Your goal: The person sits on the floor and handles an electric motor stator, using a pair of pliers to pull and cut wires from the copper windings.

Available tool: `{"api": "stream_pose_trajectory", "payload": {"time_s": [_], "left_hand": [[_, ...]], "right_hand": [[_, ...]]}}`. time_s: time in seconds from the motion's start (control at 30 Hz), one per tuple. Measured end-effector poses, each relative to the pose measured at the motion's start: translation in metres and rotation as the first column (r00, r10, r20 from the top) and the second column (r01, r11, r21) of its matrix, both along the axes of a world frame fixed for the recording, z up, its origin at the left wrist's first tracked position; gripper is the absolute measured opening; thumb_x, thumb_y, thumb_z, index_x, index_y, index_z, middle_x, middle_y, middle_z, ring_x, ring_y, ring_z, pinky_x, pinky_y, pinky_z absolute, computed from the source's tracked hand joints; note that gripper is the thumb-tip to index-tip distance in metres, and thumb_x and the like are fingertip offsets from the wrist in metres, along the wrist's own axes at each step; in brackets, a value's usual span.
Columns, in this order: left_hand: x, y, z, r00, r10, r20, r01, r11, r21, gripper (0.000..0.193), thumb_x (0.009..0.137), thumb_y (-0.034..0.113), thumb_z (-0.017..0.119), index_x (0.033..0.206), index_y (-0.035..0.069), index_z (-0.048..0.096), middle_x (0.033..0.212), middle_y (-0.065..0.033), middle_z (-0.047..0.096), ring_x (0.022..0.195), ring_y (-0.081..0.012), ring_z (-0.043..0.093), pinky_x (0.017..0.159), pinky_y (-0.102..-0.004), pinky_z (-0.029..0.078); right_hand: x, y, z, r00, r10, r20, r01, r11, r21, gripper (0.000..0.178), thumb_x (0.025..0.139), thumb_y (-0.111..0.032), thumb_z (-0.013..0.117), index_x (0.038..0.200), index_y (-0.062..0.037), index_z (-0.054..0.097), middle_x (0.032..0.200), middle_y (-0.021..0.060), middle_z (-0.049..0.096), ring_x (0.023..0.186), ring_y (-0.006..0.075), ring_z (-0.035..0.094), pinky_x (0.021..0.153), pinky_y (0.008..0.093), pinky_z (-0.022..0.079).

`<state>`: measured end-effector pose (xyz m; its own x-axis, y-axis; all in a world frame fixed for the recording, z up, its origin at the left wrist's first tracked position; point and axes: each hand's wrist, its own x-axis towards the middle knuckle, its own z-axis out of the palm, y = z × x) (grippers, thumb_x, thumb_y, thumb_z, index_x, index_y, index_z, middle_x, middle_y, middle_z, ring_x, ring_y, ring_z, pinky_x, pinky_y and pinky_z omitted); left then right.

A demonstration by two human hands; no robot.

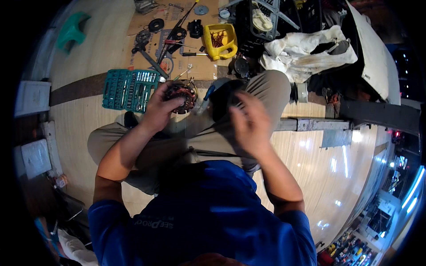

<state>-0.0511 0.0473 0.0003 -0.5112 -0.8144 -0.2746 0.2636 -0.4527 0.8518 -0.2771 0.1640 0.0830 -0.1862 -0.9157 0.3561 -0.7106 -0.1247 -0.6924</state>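
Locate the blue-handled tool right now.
In the head view, the blue-handled tool is above centre, between the copper-wound part in the left hand and the right hand.

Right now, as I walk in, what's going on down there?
Someone in a blue shirt sits with bent legs. The left hand holds a round part wound with copper-coloured wire. The right hand is raised and apart from it; it's blurred but looks open, with nothing visible in it. An open green tool case lies to the left. Ahead, a yellow jug, screwdrivers and loose parts lie on cardboard.
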Motion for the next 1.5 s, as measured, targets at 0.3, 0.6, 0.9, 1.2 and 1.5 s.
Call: {"api": "stream_pose_trajectory", "payload": {"time_s": [0.3, 0.6, 0.9, 1.2, 1.5], "left_hand": [[0.01, -0.005, 0.007, 0.987, 0.118, 0.111, -0.103, 0.985, -0.14, 0.046, 0.08, 0.007, 0.07, 0.121, -0.002, 0.051, 0.107, -0.0084, 0.064, 0.095, -0.0132, 0.062, 0.086, -0.0282, 0.051], [0.032, -0.018, 0.022, 0.933, -0.185, 0.308, 0.235, 0.963, -0.133, 0.05, 0.074, 0.006, 0.072, 0.119, -0.001, 0.052, 0.103, -0.0079, 0.064, 0.096, -0.0127, 0.062, 0.082, -0.027, 0.051], [0.028, -0.026, 0.011, 0.95, 0.082, -0.301, -0.043, 0.99, 0.135, 0.038, 0.081, 0.002, 0.061, 0.118, -0.001, 0.051, 0.107, -0.0109, 0.063, 0.097, -0.0206, 0.064, 0.087, -0.0354, 0.053], [0.028, -0.036, -0.005, 0.961, 0.259, 0.096, -0.245, 0.96, -0.133, 0.042, 0.082, 0.002, 0.066, 0.121, 0.001, 0.052, 0.11, -0.011, 0.062, 0.102, -0.0186, 0.062, 0.089, -0.0325, 0.05], [0.043, -0.044, 0.025, 0.908, -0.308, 0.284, 0.366, 0.913, -0.179, 0.053, 0.07, 0.008, 0.074, 0.119, 0.002, 0.056, 0.108, -0.0068, 0.062, 0.098, -0.0136, 0.06, 0.088, -0.0288, 0.048]], "right_hand": [[0.061, -0.045, -0.047, 0.992, 0.037, 0.119, -0.073, 0.945, 0.318, 0.017, 0.088, -0.013, 0.064, 0.098, 0.0004, 0.064, 0.08, 0.0192, 0.066, 0.073, 0.037, 0.065, 0.065, 0.0365, 0.051], [0.033, -0.071, -0.037, 0.986, 0.165, -0.007, -0.16, 0.965, 0.207, 0.014, 0.088, -0.018, 0.064, 0.084, -0.0045, 0.065, 0.077, 0.0183, 0.063, 0.071, 0.0382, 0.062, 0.061, 0.0425, 0.049], [0.017, -0.039, -0.067, 0.983, 0.113, 0.143, -0.161, 0.911, 0.38, 0.014, 0.09, -0.018, 0.062, 0.087, -0.0041, 0.064, 0.076, 0.0228, 0.06, 0.071, 0.042, 0.059, 0.059, 0.0427, 0.047], [0.02, -0.022, -0.018, 0.979, 0.203, 0.016, -0.199, 0.942, 0.269, 0.007, 0.087, -0.013, 0.065, 0.089, -0.0063, 0.065, 0.076, 0.0188, 0.063, 0.07, 0.0377, 0.063, 0.059, 0.0418, 0.051], [-0.03, -0.044, -0.003, 0.996, 0.026, -0.081, -0.007, 0.973, 0.23, 0.011, 0.089, -0.015, 0.064, 0.091, -0.0044, 0.066, 0.078, 0.02, 0.063, 0.07, 0.0384, 0.063, 0.059, 0.0408, 0.05]]}}
